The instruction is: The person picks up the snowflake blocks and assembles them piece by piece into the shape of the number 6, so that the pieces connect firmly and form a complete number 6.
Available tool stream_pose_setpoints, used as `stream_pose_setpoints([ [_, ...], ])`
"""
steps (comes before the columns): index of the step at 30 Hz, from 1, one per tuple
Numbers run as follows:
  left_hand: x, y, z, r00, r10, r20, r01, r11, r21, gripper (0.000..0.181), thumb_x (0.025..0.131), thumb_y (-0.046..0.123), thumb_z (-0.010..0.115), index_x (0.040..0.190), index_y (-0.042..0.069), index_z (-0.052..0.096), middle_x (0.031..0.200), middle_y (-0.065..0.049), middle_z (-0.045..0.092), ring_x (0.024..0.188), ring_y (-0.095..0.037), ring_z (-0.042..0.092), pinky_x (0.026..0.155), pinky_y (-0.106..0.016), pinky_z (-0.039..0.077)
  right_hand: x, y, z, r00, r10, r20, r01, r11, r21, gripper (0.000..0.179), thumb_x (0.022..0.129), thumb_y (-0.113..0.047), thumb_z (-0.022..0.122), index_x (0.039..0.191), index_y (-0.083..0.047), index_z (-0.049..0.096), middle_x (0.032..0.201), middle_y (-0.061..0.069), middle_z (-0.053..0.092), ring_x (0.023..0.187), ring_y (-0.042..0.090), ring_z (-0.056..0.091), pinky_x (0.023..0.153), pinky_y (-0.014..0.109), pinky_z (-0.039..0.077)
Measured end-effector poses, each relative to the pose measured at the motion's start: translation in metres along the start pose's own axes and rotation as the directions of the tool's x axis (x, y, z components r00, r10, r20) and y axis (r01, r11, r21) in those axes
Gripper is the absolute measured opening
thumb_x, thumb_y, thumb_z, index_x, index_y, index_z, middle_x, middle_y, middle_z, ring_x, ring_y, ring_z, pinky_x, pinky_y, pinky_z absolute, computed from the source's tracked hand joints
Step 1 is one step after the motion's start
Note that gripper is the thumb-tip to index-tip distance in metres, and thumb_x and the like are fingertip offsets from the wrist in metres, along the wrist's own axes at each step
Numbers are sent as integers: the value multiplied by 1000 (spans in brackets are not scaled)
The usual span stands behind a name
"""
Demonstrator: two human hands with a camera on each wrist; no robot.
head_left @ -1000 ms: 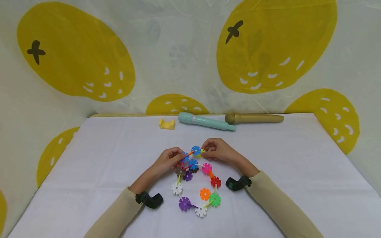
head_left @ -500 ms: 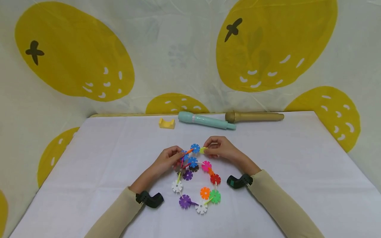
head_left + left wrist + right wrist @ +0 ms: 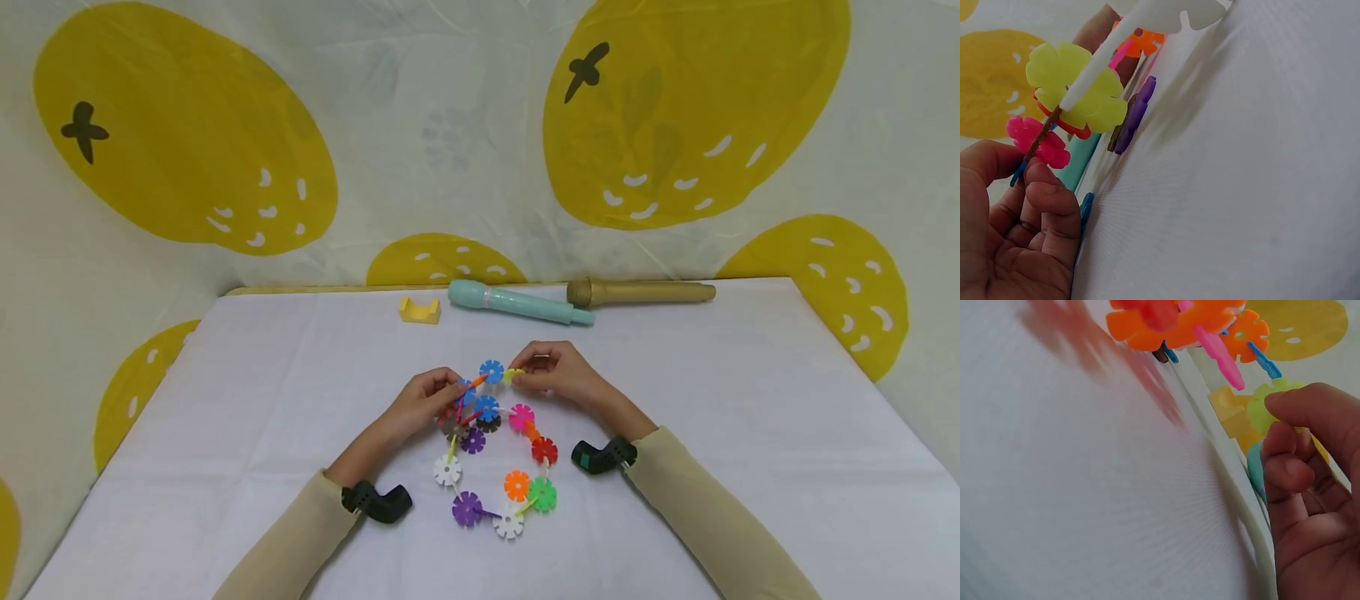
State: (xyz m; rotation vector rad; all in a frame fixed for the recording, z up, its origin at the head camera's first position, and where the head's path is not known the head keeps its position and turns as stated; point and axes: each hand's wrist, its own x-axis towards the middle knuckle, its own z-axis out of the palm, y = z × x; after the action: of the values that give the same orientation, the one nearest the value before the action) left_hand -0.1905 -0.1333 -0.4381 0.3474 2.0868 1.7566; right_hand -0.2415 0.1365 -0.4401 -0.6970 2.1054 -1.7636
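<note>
Slotted plastic flower discs of many colours are joined into a chain point(image 3: 467, 508) that loops on the white cloth in the head view. My left hand point(image 3: 423, 403) pinches a blue disc point(image 3: 1017, 174) at the chain's upper left; a pink disc point(image 3: 1038, 140) sits beside it. At the chain's upper end, my right hand point(image 3: 553, 367) pinches a yellow-green disc point(image 3: 1262, 411) between thumb and index finger. It adjoins an edge-on blue disc point(image 3: 1264, 359), then an orange one point(image 3: 1245, 334). Both hands hold this upper stretch just beyond the loop.
A loose purple disc point(image 3: 473, 441) and an orange disc point(image 3: 517, 485) lie within the loop. Toward the back edge are a yellow notched block point(image 3: 420, 311), a mint-green microphone-shaped object point(image 3: 517, 302) and a gold one point(image 3: 645, 292). A lemon-print cloth point(image 3: 442, 167) hangs behind.
My right hand has shifted slightly away from me with the yellow-green disc, and the neighbouring blue disc has moved with it. My left hand keeps its hold, almost still.
</note>
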Motion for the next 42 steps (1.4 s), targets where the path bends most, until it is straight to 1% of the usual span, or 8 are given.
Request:
stream_pose_setpoints([
  [3, 0, 0, 0, 1000, 5, 1, -5, 1000, 3, 23, 101, 15, 51, 105, -6, 56, 73, 0, 54, 61, -11, 49, 55, -22, 44, 0, -1, 0, 999, -26, -26, 26, 999, -19, 14, 84, -1, 74, 98, 2, 71, 89, 8, 66, 75, 15, 55, 65, 20, 49],
  [7, 0, 1, 0, 1000, -11, -3, 11, 1000, -8, 23, 101, 16, 51, 106, -6, 56, 73, -1, 54, 61, -12, 48, 55, -22, 43, 0, -1, -1, 999, -48, -23, 48, 999, -22, 14, 84, -1, 74, 97, 2, 71, 91, 9, 67, 76, 15, 56, 70, 21, 50],
  [12, 0, 1, 0, 1000, -16, -5, 16, 1000, -7, 22, 101, 15, 51, 107, -6, 57, 72, -1, 54, 60, -12, 48, 55, -22, 43, 0, -1, 0, 998, -60, 7, 60, 998, 2, 15, 84, 3, 73, 98, 6, 70, 90, 9, 66, 75, 15, 55, 68, 20, 48],
  [20, 1, 1, -1, 999, 18, 40, -19, 1000, 25, 23, 102, 16, 52, 106, -6, 56, 74, -2, 54, 60, -12, 49, 56, -22, 44, -3, -8, 1, 1000, -20, 8, 20, 1000, -8, 13, 83, 1, 74, 95, 4, 70, 86, 6, 66, 66, 13, 51, 54, 20, 42],
  [26, 0, 2, -2, 998, 24, 60, -27, 999, 43, 22, 102, 15, 52, 108, -6, 57, 72, -2, 54, 59, -12, 49, 56, -22, 43, -2, -5, 1, 999, -48, 8, 48, 999, -18, 14, 83, 2, 74, 94, 8, 70, 91, 2, 67, 71, 12, 54, 56, 20, 44],
  [33, -1, 4, -1, 996, 39, 79, -46, 995, 86, 19, 101, 11, 52, 104, -8, 58, 73, -2, 55, 61, -12, 49, 55, -20, 44, 1, -8, 5, 997, -81, -2, 81, 995, -64, 9, 83, 1, 74, 92, 3, 73, 93, 15, 68, 76, 13, 58, 64, 20, 49],
  [38, -1, 5, 1, 997, 21, 74, -28, 995, 96, 21, 101, 14, 53, 105, -6, 58, 72, -2, 54, 59, -13, 49, 55, -21, 43, 0, -7, 6, 997, -70, -17, 69, 993, -94, 9, 84, 0, 74, 93, 2, 72, 91, 12, 68, 76, 14, 58, 66, 21, 49],
  [42, -2, 5, 0, 997, 31, 72, -37, 996, 81, 21, 102, 15, 51, 106, -5, 57, 70, -3, 52, 56, -13, 46, 54, -21, 42, -1, -7, 6, 998, -56, -18, 54, 992, -110, 11, 84, -1, 74, 94, 1, 71, 91, 13, 67, 76, 16, 57, 68, 22, 49],
])
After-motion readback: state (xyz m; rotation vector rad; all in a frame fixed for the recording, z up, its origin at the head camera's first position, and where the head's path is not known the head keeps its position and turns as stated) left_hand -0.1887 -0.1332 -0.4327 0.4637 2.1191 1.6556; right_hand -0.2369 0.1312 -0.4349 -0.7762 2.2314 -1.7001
